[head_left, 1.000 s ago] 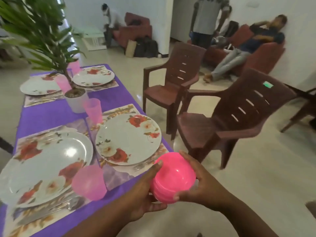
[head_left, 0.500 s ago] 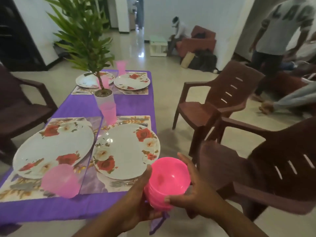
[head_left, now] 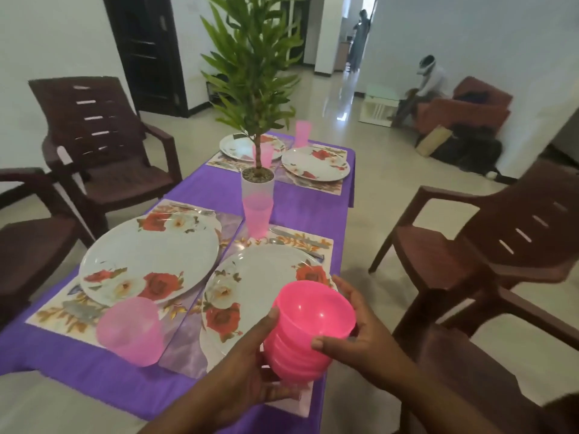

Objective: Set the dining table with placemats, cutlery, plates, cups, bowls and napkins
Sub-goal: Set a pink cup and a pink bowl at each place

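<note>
A stack of pink bowls point(head_left: 308, 333) is held in both hands above the near right corner of the counter point(head_left: 216, 195), which wears a purple cloth. The left hand point(head_left: 247, 368) cups the stack from below and from its left side, thumb up against the rim, its grip curled around the bowls. The right hand point(head_left: 360, 327) wraps the stack's right side, thumb laid across the front and fingers behind, its grip likewise closed on the bowls. The stack tilts with its open mouth toward the camera and hangs over the near edge of the right floral plate point(head_left: 263, 286).

Taking the potted plant point(head_left: 257, 180) at the counter's middle as the landmark: just in front of it stands a pink cup point(head_left: 257, 216). Nearer than that, to the left, lies the left floral plate point(head_left: 150, 258) on a flowered placemat point(head_left: 59, 314), and a second pink cup point(head_left: 130, 330) stands at that plate's near edge. Nearer and to the right of the plant is the right floral plate on its own placemat, with cutlery point(head_left: 297, 239) lying along its far side. Beyond the plant are two more plates point(head_left: 315, 164) on placemats and two more pink cups point(head_left: 302, 133).

Brown plastic chairs point(head_left: 103, 145) stand on either side of the counter. Far beyond the plant, to the right, a person point(head_left: 426, 86) sits on a red sofa
</note>
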